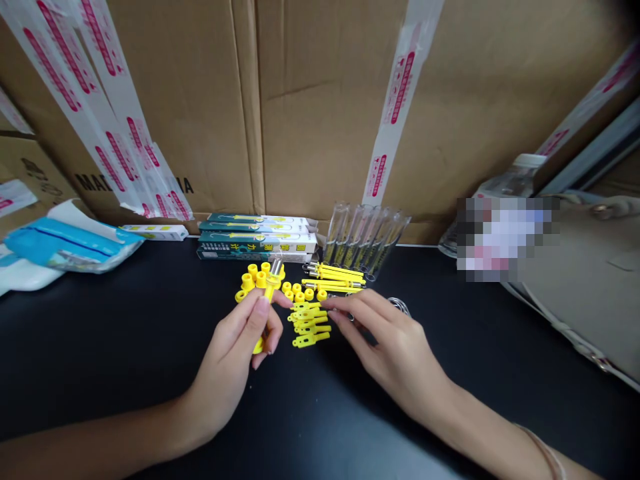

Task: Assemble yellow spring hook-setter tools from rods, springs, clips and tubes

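My left hand [237,340] is closed around a yellow spring scale core [271,291], held upright with a silver metal spring at its top. A yellow round end shows below the fingers. My right hand [385,330] reaches over the table, its thumb and index fingertip slightly apart. Those tips are beside several flat yellow plastic strips [311,340] with holes, laid in a column. Small metal wire pieces [349,316] show partly between the right fingers. Yellow flanged caps [247,281] and small yellow rings [309,294] lie between and beyond the hands.
Yellow rods with metal ends [335,285] lie behind the right hand, near metal rings [400,306]. Clear tubes [363,240] lean against a cardboard wall [320,133] beside stacked boxes [257,243]. A blue packet [75,243] is at left; a bottle [520,175] and beige bag [595,287] at right.
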The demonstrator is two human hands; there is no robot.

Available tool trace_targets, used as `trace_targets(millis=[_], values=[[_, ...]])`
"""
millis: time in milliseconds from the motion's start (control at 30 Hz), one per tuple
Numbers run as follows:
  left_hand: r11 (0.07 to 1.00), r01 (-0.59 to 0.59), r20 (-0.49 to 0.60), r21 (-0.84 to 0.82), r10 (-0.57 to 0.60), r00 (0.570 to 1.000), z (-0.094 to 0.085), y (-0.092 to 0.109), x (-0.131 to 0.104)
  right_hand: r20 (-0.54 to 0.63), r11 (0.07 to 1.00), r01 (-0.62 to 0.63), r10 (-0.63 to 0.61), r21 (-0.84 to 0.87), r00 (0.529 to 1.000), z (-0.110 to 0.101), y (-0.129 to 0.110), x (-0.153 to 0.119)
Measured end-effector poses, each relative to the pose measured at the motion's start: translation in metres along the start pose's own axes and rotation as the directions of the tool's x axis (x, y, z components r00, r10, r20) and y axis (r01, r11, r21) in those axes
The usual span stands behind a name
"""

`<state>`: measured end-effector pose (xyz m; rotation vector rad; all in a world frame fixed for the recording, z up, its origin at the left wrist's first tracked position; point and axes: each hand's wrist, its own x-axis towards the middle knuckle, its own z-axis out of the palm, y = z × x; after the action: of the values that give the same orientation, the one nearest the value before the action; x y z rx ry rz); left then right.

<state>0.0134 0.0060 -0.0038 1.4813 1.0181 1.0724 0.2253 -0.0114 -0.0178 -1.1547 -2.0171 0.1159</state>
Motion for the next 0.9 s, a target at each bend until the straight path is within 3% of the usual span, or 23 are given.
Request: trace_targets(millis=[167,300,500,767,900], values=[[0.988,-0.116,0.089,0.099,0.107,0.99,-0.003,-0.005,-0.004,0.063,0.989,0.088,-0.081,-0.119,0.995,0.003,0.015,0.009],[0.991,-0.088,0.134,0.099,0.074,0.988,-0.003,-0.009,-0.004,0.138,0.987,0.085,-0.067,-0.135,0.988,0.008,0.013,0.012],[0.988,-0.061,0.11,0.141,0.045,0.993,-0.003,-0.012,-0.003,0.158,0.985,0.075,-0.05,-0.157,0.986,0.015,0.013,0.016],[0.944,-0.178,0.158,0.277,0.138,0.978,-0.002,-0.006,-0.002,0.123,0.992,0.051,-0.036,-0.118,0.992,0.021,0.013,0.017],[0.957,-0.155,0.143,0.246,0.123,0.982,-0.001,-0.008,-0.006,0.053,0.997,0.041,-0.038,-0.06,0.998,0.015,0.009,0.016]])
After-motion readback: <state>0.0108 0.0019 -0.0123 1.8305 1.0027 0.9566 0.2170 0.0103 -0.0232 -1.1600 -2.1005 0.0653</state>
